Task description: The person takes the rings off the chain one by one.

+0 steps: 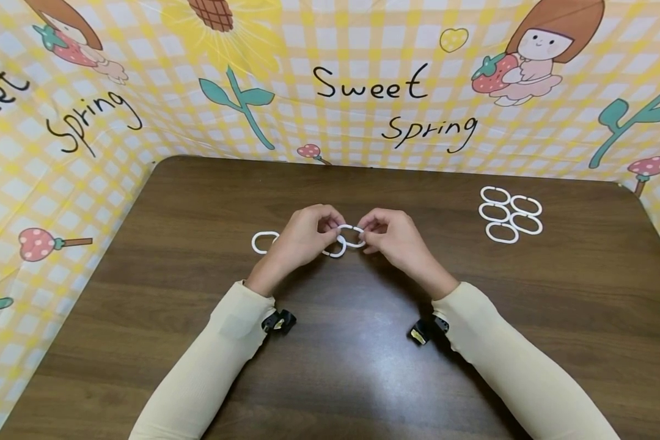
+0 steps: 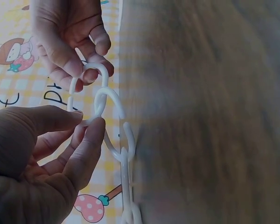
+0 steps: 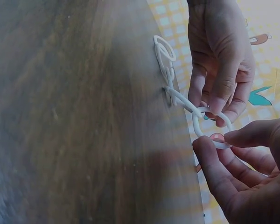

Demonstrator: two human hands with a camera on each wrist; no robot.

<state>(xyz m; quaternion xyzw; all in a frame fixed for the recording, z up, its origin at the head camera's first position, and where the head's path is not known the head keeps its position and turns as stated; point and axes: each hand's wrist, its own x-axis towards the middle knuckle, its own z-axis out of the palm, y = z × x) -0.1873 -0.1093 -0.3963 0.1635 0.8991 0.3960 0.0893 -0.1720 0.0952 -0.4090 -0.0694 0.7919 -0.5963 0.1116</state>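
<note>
A white oval plastic link (image 1: 355, 245) is held between both hands above the brown table. My left hand (image 1: 302, 235) pinches one end between thumb and fingers; my right hand (image 1: 396, 235) pinches the other. A second white link (image 2: 115, 100) passes through the held one near the left fingertips. From it more joined links (image 3: 165, 70) trail down toward the tabletop, forming a short chain. In the head view the left hand covers part of this chain, whose end link (image 1: 253, 242) shows left of that hand. A small gap in the held link's side is visible in the left wrist view.
Several loose white links (image 1: 502, 242) lie grouped on the table (image 1: 577, 293) at the back right. A yellow checked cloth (image 1: 352, 36) with printed drawings hangs behind the table and along its left side. Small black devices (image 1: 279, 321) sit at both sleeve cuffs.
</note>
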